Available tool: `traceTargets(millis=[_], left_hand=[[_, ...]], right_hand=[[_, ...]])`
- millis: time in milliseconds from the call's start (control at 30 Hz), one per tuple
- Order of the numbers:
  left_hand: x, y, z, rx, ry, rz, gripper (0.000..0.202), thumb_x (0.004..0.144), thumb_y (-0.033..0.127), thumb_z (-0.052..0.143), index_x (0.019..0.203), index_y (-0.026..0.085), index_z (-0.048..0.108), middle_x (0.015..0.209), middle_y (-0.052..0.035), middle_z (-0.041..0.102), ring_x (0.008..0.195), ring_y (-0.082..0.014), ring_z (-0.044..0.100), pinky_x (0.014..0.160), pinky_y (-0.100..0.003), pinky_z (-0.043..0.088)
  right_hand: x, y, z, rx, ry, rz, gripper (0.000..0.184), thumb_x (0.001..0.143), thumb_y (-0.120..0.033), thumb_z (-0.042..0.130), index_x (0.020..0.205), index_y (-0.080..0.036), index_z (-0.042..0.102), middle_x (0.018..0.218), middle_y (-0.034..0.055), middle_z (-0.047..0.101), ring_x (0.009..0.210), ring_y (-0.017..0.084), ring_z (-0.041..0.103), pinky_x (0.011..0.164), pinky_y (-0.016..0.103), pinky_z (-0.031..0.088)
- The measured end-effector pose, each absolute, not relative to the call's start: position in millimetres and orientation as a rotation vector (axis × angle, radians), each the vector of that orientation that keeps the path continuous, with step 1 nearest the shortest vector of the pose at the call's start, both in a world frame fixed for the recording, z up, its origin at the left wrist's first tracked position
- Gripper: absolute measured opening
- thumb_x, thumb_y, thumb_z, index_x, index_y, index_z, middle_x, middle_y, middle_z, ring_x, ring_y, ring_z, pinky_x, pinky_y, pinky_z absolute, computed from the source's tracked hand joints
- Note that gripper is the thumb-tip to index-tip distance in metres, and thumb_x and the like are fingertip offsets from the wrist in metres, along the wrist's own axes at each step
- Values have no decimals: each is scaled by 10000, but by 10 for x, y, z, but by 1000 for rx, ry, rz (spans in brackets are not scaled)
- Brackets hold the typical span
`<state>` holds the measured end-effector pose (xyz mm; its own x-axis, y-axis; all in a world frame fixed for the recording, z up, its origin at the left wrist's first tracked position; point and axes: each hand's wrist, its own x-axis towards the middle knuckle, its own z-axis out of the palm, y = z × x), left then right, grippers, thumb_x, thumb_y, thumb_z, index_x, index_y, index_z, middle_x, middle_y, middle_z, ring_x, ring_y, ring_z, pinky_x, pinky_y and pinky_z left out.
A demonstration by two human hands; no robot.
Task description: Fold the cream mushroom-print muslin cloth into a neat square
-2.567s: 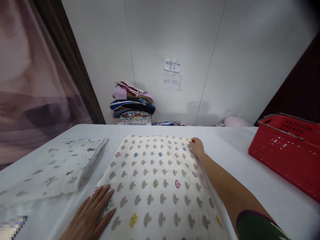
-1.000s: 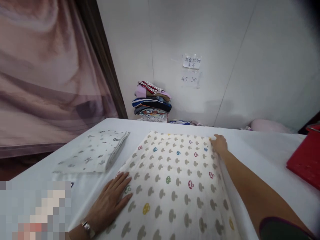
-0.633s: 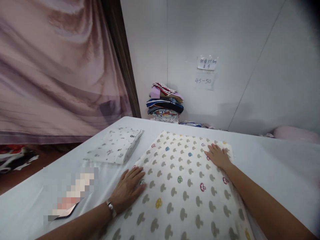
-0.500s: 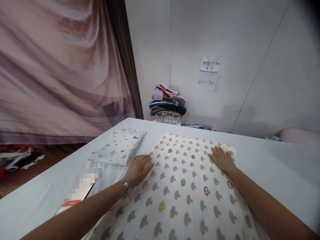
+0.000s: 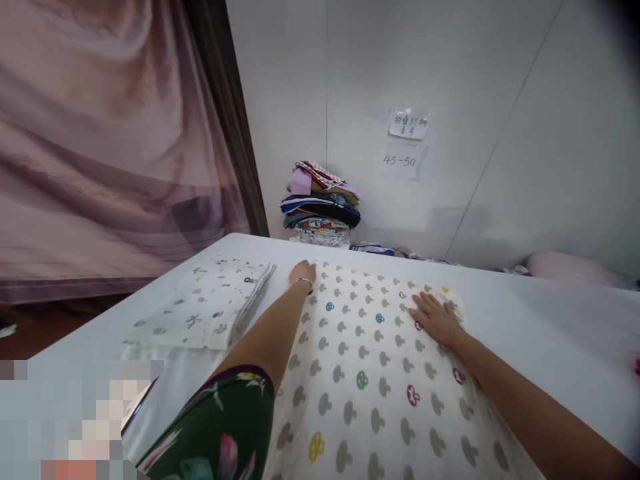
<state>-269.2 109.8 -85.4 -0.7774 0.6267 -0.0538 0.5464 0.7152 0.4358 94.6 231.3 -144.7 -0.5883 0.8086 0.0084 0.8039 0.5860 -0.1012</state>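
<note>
A cream cloth printed with grey and a few coloured mushrooms lies spread in front of me, running off the bottom of the picture. My left hand is at its far left corner, fingers curled in at the edge and closed on the fabric. Flat near the far right corner rests my right hand, its fingers spread on the mushroom print. Left of my left forearm lies a folded white cloth with small dark motifs.
The white table reaches toward a grey wall. Behind its far edge stands a stack of folded fabrics. A pink curtain hangs at left, and paper notes are on the wall. The lower left is pixelated.
My left hand has moved forward along the cloth's left side to its far corner, and its fingers have closed. My right hand stays on the cloth. The view has shifted slightly right.
</note>
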Motion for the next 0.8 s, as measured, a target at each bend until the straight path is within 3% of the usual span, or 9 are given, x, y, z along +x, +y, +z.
traceTargets(millis=[133, 233, 367, 467, 633, 800], left_hand=[[-2904, 1055, -883, 931, 2711, 600, 378, 852, 420, 389, 974, 138, 610, 1081, -159, 613, 998, -250, 563, 767, -321, 411], [-2930, 1009, -883, 1000, 2687, 612, 438, 851, 456, 380, 1068, 132, 578, 1106, -151, 606, 1009, -238, 560, 801, -304, 407], [-2766, 909, -912, 1337, 2657, 655, 557, 849, 493, 368, 1288, 153, 408, 1378, -125, 381, 1248, -227, 358, 991, -311, 286], [-2677, 798, -1024, 1674, 2568, 507, 619, 824, 564, 360, 1334, 214, 353, 1457, -78, 243, 1341, -240, 168, 1075, -392, 119], [-2789, 738, -1193, 1417, 2600, 292, 694, 818, 609, 259, 1384, 208, 269, 1473, -96, 181, 1356, -266, 104, 1071, -473, 78], [-2690, 745, -1041, 1342, 2629, 174, 726, 815, 614, 223, 1400, 184, 230, 1484, -90, 127, 1354, -274, 113, 1054, -521, 121]], right_hand=[[904, 2332, -1477, -1436, -2672, 21, 540, 877, -516, 289, 1346, -258, 358, 1448, 72, 241, 1325, 268, 184, 1045, 484, 176], [857, 2322, -1441, -1467, -2699, 50, 544, 875, -515, 289, 1347, -253, 355, 1443, 81, 251, 1316, 271, 206, 1036, 487, 186], [836, 2340, -1350, -1524, -2638, 59, 556, 882, -516, 244, 1353, -238, 341, 1451, 85, 225, 1327, 261, 166, 1034, 492, 177], [859, 2409, -1330, -1585, -2569, 18, 562, 878, -521, 231, 1362, -248, 317, 1446, 79, 230, 1324, 262, 159, 1014, 535, 178], [846, 2518, -1279, -1696, -2566, 141, 600, 860, -555, 218, 1364, -243, 307, 1437, 72, 244, 1308, 279, 185, 982, 587, 198], [924, 2272, -1069, -1677, -2620, 139, 540, 889, -476, 214, 1335, -210, 359, 1442, 98, 231, 1320, 284, 167, 992, 566, 205]])
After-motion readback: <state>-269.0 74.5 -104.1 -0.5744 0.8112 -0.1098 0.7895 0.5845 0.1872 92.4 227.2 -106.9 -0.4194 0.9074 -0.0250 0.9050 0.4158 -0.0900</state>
